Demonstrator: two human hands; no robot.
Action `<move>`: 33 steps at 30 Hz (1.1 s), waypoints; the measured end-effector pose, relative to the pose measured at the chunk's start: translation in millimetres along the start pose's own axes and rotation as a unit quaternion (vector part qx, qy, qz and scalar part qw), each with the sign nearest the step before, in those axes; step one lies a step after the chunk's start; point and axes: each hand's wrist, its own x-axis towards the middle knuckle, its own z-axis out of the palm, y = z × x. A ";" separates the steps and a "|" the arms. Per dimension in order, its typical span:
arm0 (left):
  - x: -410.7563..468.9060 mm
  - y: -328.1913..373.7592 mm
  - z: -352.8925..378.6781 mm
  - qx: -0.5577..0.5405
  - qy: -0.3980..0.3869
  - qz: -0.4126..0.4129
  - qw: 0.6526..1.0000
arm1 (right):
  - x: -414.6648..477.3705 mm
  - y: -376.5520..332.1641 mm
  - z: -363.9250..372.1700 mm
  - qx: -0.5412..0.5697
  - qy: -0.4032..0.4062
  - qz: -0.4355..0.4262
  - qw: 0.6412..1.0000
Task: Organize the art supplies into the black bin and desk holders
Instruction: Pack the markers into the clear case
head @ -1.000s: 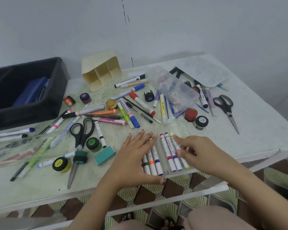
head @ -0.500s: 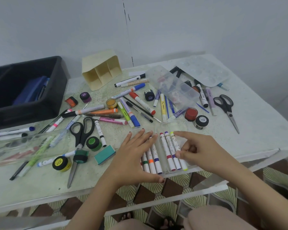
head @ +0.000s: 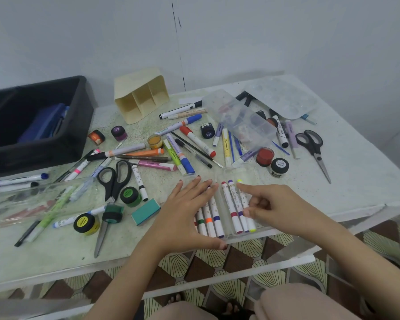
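A clear two-part tray [head: 248,173] lies at the table's front edge with white markers in it. My left hand [head: 185,215] rests flat over the left group of markers [head: 214,219], fingers straight. My right hand [head: 273,209] sits on the right group of markers [head: 231,204], index finger stretched over their far ends, thumb on one marker, the other fingers curled. The black bin [head: 84,112] stands at the back left with a blue case inside. A cream desk holder [head: 139,98] lies tipped on its side behind the clutter.
Pens, highlighters and paint jars [head: 279,166] are strewn across the table. Black scissors [head: 116,179] lie left of my hands, another pair [head: 312,144] at the right. A long clear tray [head: 32,199] holds pens at the left; a clear box [head: 238,116] and palette [head: 282,98] sit behind.
My right hand has drawn back slightly and its index finger now stretches out over the markers' far ends. My left hand stays flat on the left group.
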 end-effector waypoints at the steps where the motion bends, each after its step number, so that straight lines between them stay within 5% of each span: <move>1: -0.1 -0.1 0.1 0.000 0.000 0.000 1.000 | 0.1 0.5 0.0 0.000 0.006 0.001 1.000; 14: -0.3 -2.8 0.7 -0.005 0.001 0.001 1.000 | 2.5 1.5 -5.3 -0.104 0.005 -0.050 0.993; 21: -0.2 -3.6 1.0 -0.003 -0.002 0.004 1.000 | 5.9 12.7 -17.3 -0.128 -0.087 -0.088 0.984; 27: -8.8 -4.1 6.1 0.053 0.035 -0.014 0.998 | 2.7 17.5 -4.1 -0.121 0.004 -0.101 0.988; 33: -22.1 -17.1 7.0 -0.040 0.071 -0.028 0.996 | -5.4 21.6 -3.6 -0.179 0.005 -0.147 0.973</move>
